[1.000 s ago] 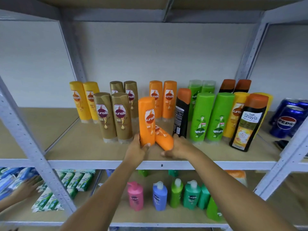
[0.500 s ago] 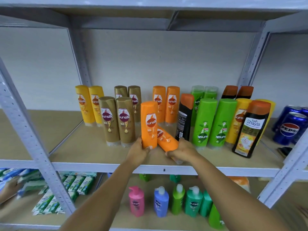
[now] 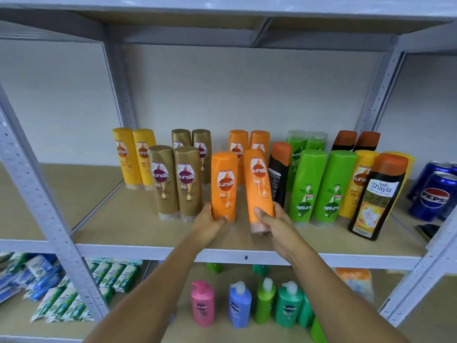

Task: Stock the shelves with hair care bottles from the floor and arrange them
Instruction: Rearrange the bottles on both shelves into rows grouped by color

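Left hand: the left hand [image 3: 210, 222] wraps the base of an upright orange bottle [image 3: 223, 185] – fingers curled round its lower part, cap end down on the shelf board [image 3: 128, 226].
Right hand: the right hand [image 3: 277, 224] grips a second orange bottle [image 3: 258, 186] near its clear cap, thumb across the front; this bottle leans slightly left at the top, and whether its cap rests on the board I cannot tell.
Place: both held bottles stand at the front middle of the shelf, just beside each other, between the gold bottles [image 3: 176, 181] on the left and a black bottle with an orange top [image 3: 279, 174] on the right.
Behind: two more orange bottles [image 3: 248, 142] at the back of the same shelf.
Further right: green bottles [image 3: 321, 184], then a black Shayla bottle [image 3: 377, 196] – blue cans [image 3: 432, 191] at the far edge.
Far left: yellow bottles [image 3: 133, 157] at the back.
Shelf below: pump bottles [image 3: 244, 303] in pink, blue and green; packets [image 3: 74, 293] to the left.
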